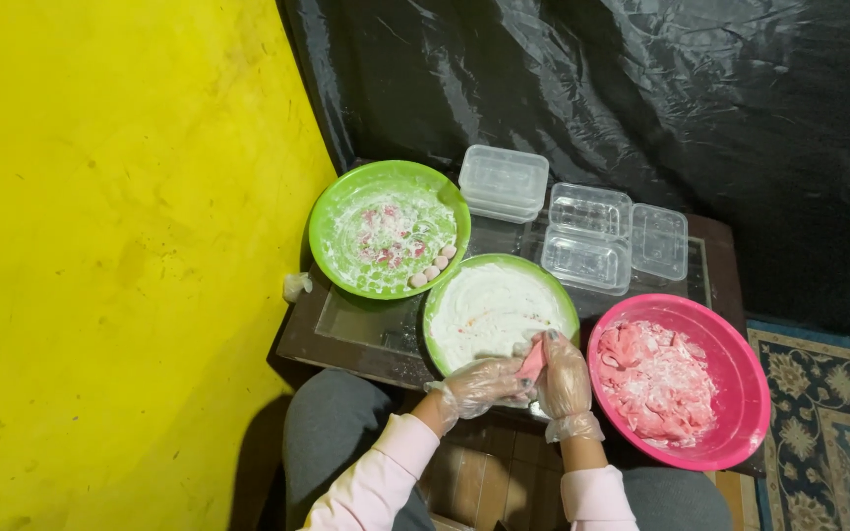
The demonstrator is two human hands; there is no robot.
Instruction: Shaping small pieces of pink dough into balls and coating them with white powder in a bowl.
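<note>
Both gloved hands, left hand (484, 385) and right hand (563, 379), pinch an upright pink dough strip (533, 362).

- Bright, even light from above and the front; colours vivid.
- Sheen and pale glare streaks across the black plastic sheet (641, 108).
- Deep shadow under the table (366, 339), toward the yellow wall (110, 246).
- Sharp centre, slight wide-angle stretch at the edges.
</note>
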